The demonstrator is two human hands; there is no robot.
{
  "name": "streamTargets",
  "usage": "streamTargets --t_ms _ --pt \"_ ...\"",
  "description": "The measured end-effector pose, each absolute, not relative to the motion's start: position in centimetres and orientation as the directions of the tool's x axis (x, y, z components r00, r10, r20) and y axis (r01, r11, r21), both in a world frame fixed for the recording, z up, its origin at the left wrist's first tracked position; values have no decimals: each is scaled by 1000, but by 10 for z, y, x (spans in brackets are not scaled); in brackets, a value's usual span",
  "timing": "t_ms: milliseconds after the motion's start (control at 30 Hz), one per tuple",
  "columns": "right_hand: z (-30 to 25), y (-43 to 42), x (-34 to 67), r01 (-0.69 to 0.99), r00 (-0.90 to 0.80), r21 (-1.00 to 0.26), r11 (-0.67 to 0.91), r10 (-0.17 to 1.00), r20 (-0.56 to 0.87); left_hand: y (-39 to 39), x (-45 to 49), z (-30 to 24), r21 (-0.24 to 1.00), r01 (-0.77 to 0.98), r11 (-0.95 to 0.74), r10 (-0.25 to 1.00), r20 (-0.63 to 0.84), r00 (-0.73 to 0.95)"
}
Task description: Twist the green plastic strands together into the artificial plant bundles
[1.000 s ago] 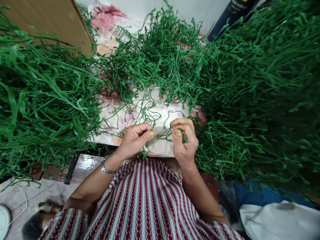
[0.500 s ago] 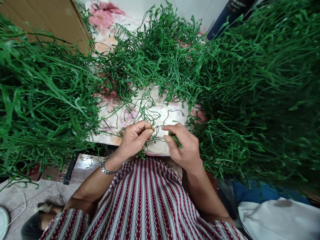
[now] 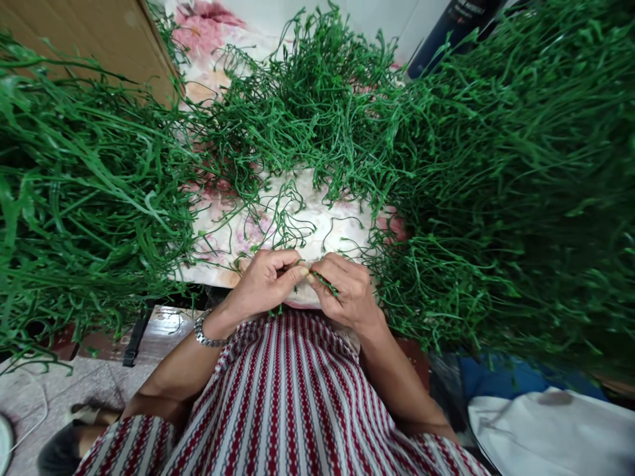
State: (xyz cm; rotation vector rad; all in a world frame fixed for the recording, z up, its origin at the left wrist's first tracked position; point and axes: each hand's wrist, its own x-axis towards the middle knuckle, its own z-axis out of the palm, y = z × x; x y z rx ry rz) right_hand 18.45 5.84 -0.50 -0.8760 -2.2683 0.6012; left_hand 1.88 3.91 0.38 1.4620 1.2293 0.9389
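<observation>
My left hand [image 3: 262, 284], with a metal watch at the wrist, is closed in a pinch on a thin green plastic sprig [image 3: 292, 266]. My right hand [image 3: 347, 294] is closed too, with a short green stem [image 3: 327, 285] between thumb and fingers. The two sets of fingertips meet at the near edge of a flowered cloth [image 3: 228, 231] that covers the table. Loose green sprigs [image 3: 292, 218] lie on the cloth just beyond my hands.
Big heaps of green plastic stems surround the cloth: one on the left [image 3: 84, 198], one at the back [image 3: 317, 112], one on the right [image 3: 510, 185]. A cardboard box [image 3: 89, 33] stands back left. A white bag [image 3: 546, 430] lies lower right, grey floor [image 3: 59, 390] lower left.
My right hand has moved left and down to meet my left hand. The gap between the fingertips has closed, and the green stem has come along in the right hand.
</observation>
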Motion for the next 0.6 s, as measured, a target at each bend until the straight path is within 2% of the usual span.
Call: streamTargets --t_ms 67,167,233,300,333,400,500,600 --pt "-5 57 182 406 -577 -654 638 734 358 38 18 4 972 235 -19 979 -29 201" --pt "-3 57 184 278 -540 -838 470 798 268 37 13 1 989 147 11 975 -43 218" --pt "0 60 189 163 -429 -932 324 874 228 37 7 -2 998 54 23 983 -33 183" --pt "4 62 194 108 -311 -958 266 924 221 38 3 -4 1000 -3 20 993 -19 115" --pt "7 63 196 133 -294 -949 285 926 237 39 2 -5 1000 -7 20 996 -19 86" --pt "13 64 196 273 -366 -876 398 885 288 39 3 -5 999 19 31 998 -31 48" --pt "16 62 190 466 -492 -664 585 795 356 39 10 -3 998 51 42 999 -43 27" --pt "11 59 183 517 -529 -533 670 740 416 38 16 -1 997 75 35 999 -38 36"
